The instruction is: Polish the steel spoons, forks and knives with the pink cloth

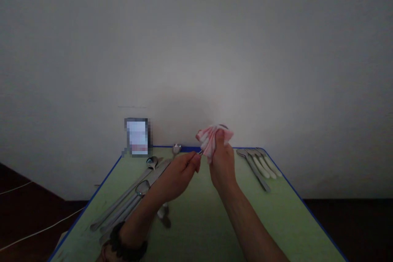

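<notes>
My left hand (181,172) is closed around the thin metal handle of a spoon (200,152), in the air above the table's far edge. A crumpled pink and white cloth (208,141) is wrapped about the spoon's other end. My right hand (222,159) grips this cloth, thumb pressed on top. A rounded grey edge shows above the cloth; the rest of the spoon's head is hidden. Under and beside my left forearm lie several long-handled metal spoons (143,188), partly covered by the arm.
On the green table (196,221) with blue edges, a row of cutlery with white handles (260,166) and a grey-handled spoon (254,172) lies at the right. A blurred-out phone-like screen (137,137) stands at the back left. A wall (196,49) rises behind.
</notes>
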`<state>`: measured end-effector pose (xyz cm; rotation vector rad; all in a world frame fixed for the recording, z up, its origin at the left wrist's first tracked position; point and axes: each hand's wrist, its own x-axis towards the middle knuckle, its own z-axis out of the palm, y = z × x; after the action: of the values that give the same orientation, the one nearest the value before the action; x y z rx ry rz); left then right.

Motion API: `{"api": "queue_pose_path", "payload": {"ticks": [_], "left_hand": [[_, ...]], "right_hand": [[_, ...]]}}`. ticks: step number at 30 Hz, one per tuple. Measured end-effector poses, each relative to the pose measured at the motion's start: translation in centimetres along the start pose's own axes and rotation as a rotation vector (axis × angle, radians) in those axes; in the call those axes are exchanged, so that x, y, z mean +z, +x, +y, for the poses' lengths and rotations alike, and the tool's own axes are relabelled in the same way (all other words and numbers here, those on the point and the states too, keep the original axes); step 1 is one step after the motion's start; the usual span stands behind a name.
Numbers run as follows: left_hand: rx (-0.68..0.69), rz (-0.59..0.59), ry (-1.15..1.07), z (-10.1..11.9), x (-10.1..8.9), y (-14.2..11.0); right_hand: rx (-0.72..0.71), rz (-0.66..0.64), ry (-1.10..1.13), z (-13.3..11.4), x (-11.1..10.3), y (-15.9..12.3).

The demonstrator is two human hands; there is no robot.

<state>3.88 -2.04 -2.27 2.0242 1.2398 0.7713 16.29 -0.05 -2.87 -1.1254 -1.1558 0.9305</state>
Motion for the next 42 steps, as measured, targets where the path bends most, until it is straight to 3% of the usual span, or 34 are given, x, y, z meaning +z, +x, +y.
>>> {"api": "queue_pose_path", "payload": {"ticks": [2,7,12,16,19,23,25,29,33,38,42], "left_hand": [[-0.028,-0.033,-0.057,-0.6,0.7,0.3],[-0.055,-0.056,-0.063,-1.8,0.1,0.6],[-0.004,-0.059,0.031,-1.0,-0.6,0.4],[0.007,-0.093,0.074,-0.2,-1.3,-0.1],[0.003,-0.157,0.065,-0.1,-3.0,-0.8],[-0.006,-0.211,0.044,0.2,-4.9,-1.6],[0.005,-0.177,0.029,0.5,-4.5,-1.6],[0.033,-0.045,-0.019,0.5,-1.5,-0.7],[0.047,-0.057,0.027,-1.0,0.5,0.5],[-0.026,-0.075,0.124,-3.3,1.3,1.2],[-0.067,-0.165,0.168,-5.2,3.1,1.3]], "right_hand": [[0.08,0.06,0.142,0.2,0.6,-0.1],[0.223,-0.005,0.359,0.2,1.4,0.0],[0.244,0.016,0.411,-0.1,0.8,0.2],[0.179,0.082,0.366,-0.2,0.3,0.4],[0.043,0.131,0.202,-1.0,-1.0,0.8],[-0.064,-0.042,-0.112,-2.5,-2.4,0.8],[-0.043,-0.029,-0.089,-2.6,-2.0,0.4],[0.087,0.085,0.245,-1.2,0.5,-0.5],[0.197,0.076,0.444,1.0,2.1,-0.3],[0.203,0.05,0.438,5.3,1.8,1.2],[0.201,-0.018,0.395,9.7,0.5,1.4]]}}
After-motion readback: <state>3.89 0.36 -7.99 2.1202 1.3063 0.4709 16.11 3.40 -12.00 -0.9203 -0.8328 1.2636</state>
